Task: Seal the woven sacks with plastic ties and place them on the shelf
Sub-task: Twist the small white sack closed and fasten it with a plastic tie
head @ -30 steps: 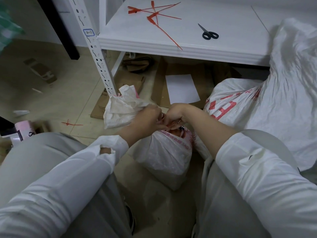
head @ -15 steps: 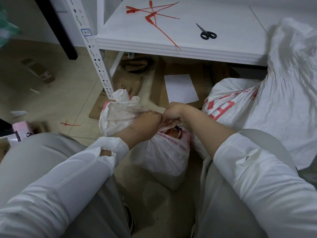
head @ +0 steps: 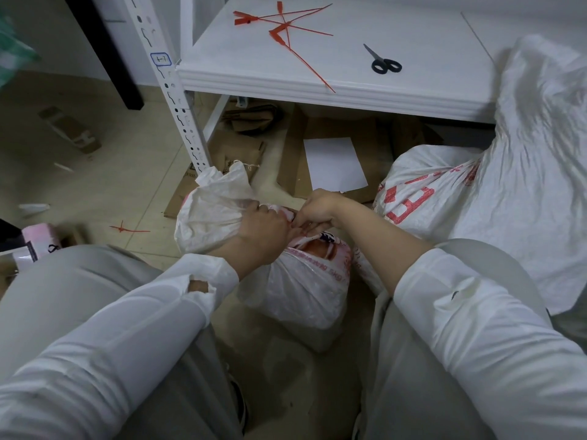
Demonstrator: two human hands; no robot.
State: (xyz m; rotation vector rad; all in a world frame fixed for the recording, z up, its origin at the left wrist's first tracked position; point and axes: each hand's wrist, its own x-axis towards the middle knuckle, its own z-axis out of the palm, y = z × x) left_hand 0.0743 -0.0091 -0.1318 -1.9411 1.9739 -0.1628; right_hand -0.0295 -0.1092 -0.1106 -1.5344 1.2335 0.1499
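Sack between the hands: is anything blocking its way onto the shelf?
Nothing stands between the sack and the shelf edge. On the shelf lie red ties at the left and scissors mid-shelf; a big sack drapes over its right end. Bare patches remain between.

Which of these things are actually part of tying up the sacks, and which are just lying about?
Part of the job: woven sack, its neck gripped by left hand and right hand; second sack; red plastic ties; shelf.
Lying about: scissors, untouched; white paper; cardboard; stray tie on the floor.
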